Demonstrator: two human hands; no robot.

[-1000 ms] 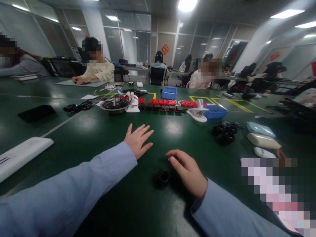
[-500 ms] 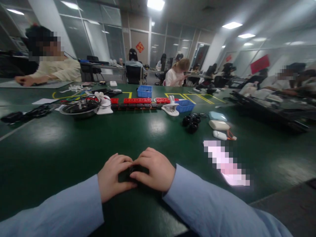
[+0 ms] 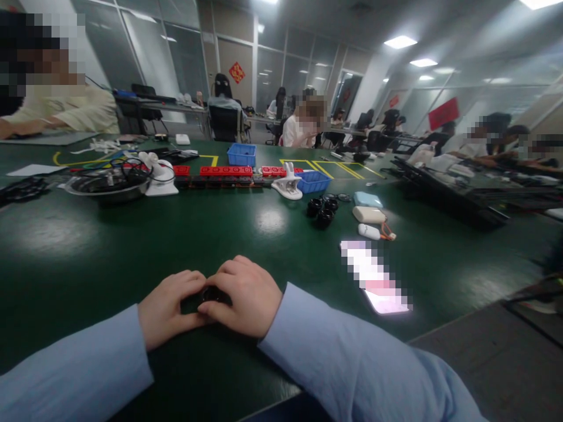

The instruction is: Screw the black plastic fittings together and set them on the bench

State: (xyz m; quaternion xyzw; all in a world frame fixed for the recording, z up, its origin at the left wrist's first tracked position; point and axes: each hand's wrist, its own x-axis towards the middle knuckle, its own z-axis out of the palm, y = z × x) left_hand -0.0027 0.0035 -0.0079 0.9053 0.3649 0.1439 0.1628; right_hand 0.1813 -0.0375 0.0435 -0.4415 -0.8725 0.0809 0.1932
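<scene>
A small, shiny black round object (image 3: 216,295) sits low over the table, mostly hidden by fingers. My right hand (image 3: 248,296) curls around it, thumb below and fingers above. From the other side my left hand (image 3: 169,305) reaches in, its fingers and thumb bent toward the same object, with a gap of dark table showing inside its curve. The two hands touch at the fingertips. Beyond them, to the right, stand several glossy black cylindrical pieces (image 3: 324,210) in a cluster.
A lit phone (image 3: 373,278) lies right of my hands, with a white case (image 3: 368,231), a cream case (image 3: 368,214) and a blue pouch (image 3: 368,200) behind. Further back are a metal bowl (image 3: 105,193), a white clip stand (image 3: 288,184), red blocks (image 3: 226,170) and blue bins (image 3: 241,155). Co-workers sit around.
The whole view has shifted, so the table items and my hands appear further left. Both hands keep together around the black object, and a little more of it shows.
</scene>
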